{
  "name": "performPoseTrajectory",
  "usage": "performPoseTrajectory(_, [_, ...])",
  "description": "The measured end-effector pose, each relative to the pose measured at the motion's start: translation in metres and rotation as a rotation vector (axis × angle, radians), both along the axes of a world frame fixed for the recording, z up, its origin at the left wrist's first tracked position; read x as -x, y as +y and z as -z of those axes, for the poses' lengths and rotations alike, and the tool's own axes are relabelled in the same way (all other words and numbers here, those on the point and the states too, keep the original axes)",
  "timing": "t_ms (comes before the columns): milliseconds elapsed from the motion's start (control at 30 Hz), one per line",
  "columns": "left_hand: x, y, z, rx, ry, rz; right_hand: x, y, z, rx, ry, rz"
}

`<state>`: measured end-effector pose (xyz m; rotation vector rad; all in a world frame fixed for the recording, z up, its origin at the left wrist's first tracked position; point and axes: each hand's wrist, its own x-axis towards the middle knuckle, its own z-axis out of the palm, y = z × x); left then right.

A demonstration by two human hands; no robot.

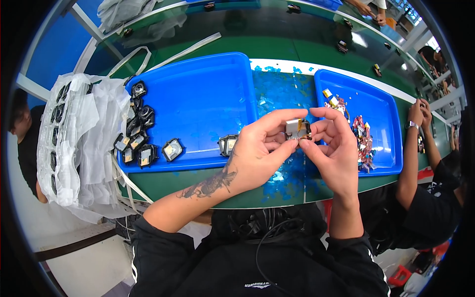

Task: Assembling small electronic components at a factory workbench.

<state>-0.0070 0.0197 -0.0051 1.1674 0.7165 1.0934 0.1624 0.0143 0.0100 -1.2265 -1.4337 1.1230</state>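
Note:
Between my two hands is a small black watch case with a flat silver battery (295, 127) and a strip of yellow tape. My left hand (260, 148) pinches it from the left with thumb and fingers. My right hand (336, 151) grips its right side, fingers curled, both thumbs meeting at the lower edge. Just left of my left hand, a similar black case (228, 145) lies in the large blue tray (198, 99). Several more black cases (146, 116) are heaped at that tray's left end, and one (172, 149) sits apart from them.
A second blue tray (391, 119) on the right holds a pile of small silver, pink and yellow parts (363, 143). Blue film scraps (279, 94) cover the bench between trays. White wrapped stacks (89, 143) stand at left. A co-worker's hands (420, 114) are at right; the green conveyor (277, 29) runs behind.

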Motion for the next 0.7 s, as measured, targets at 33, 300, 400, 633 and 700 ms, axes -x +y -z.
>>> performPoseTrajectory(33, [-0.001,-0.001,0.000,0.004,-0.008,-0.025,0.002,0.000,0.001,0.009,0.024,0.013])
performPoseTrajectory(300, [0.010,0.004,0.004,0.009,0.073,-0.031,0.016,0.003,0.004,-0.071,-0.121,0.016])
performPoseTrajectory(400, [0.015,0.008,0.004,-0.035,0.132,-0.043,0.010,0.013,0.002,-0.054,-0.081,-0.071])
performPoseTrajectory(633, [0.084,0.036,-0.044,-0.651,1.035,-0.233,-0.011,0.179,-0.018,-0.043,-0.564,-0.086])
performPoseTrajectory(700, [0.095,0.029,-0.034,-0.611,1.237,-0.070,-0.007,0.227,-0.008,0.119,-0.485,-0.052])
